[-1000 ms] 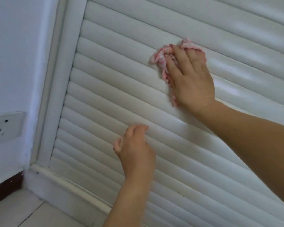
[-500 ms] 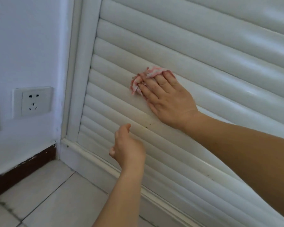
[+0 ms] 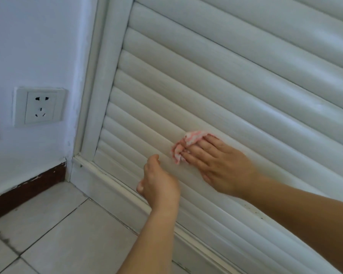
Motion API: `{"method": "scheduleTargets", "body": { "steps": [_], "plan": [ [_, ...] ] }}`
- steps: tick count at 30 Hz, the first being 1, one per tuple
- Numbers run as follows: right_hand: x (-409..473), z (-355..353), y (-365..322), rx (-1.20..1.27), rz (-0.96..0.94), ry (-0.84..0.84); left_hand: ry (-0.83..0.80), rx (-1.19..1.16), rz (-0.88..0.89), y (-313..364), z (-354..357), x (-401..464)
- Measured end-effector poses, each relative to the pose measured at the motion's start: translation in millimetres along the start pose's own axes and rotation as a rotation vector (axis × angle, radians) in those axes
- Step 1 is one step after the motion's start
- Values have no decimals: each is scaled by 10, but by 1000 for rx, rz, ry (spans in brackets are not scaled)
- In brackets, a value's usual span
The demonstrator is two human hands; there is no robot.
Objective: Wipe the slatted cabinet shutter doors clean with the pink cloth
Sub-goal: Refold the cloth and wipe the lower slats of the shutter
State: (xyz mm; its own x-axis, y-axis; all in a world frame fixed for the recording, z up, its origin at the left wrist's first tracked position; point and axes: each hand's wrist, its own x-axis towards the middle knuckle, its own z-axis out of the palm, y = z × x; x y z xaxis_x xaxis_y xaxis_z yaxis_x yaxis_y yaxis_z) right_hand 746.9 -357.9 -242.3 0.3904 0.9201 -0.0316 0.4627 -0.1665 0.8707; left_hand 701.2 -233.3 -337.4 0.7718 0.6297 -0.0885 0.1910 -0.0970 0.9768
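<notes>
On the left, the wall socket (image 3: pixel 39 107) sits higher and more in the middle of the pic than 1 sec ago, and lots more floor tile (image 3: pixel 53 230) shows. So the head has tipped down toward the bottom of the door.

Next, the left hand (image 3: pixel 158 182) hangs in the air just in front of the low slats. Its grip holds nothing, fingers loosely bent. It has dropped along with the other hand but I can't tell if it touches the door.

Then the pink cloth (image 3: pixel 186 144). It's bunched up under the fingertips (image 3: pixel 196 153) of the right hand (image 3: pixel 220 167), pressed flat onto the shutter door (image 3: pixel 236 80). That grip is spread out, fingers straight, pushing the cloth on the slat, not curled round it. 1 sec ago the cloth was up on the higher slats. Now it's way lower, only a few slats above the bottom frame (image 3: pixel 111 178), and a bit nearer the left edge.

So I think the wipe is going down the door, w/ the low slats being done now. Some dark specks show by the bottom right edge, so that bit prob still needs a rub.
</notes>
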Motion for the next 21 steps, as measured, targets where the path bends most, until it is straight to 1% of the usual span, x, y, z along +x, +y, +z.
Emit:
{"method": "scheduleTargets", "body": {
  "steps": [2,4,8,10,13,16,18,19,21],
  "plan": [
    [-222,23,-43,18,-30,-55,-11,9,0,-7,-14,-8],
    [-397,36,-52,23,-53,-71,-17,16,1,-14,-36,-7],
    [-423,47,-35,43,-32,-103,-15,22,-3,-23,-62,12],
    [-306,91,-58,41,-38,-84,-15,15,-12,-34,-62,12],
    [-27,122,-149,-48,-29,-54,-15,10,-22,-62,-63,-7],
    [338,74,-259,-145,-1,-88,-13,0,-41,-63,-71,-17],
    [570,41,-316,-145,30,-75,-13,-12,-49,-56,-81,-14],
    [664,28,-334,-136,51,-78,-20,-27,-50,-62,-82,-17],
    [768,31,-352,-210,54,-83,-52,-96,-39,-83,-57,-30]
  ]
}}
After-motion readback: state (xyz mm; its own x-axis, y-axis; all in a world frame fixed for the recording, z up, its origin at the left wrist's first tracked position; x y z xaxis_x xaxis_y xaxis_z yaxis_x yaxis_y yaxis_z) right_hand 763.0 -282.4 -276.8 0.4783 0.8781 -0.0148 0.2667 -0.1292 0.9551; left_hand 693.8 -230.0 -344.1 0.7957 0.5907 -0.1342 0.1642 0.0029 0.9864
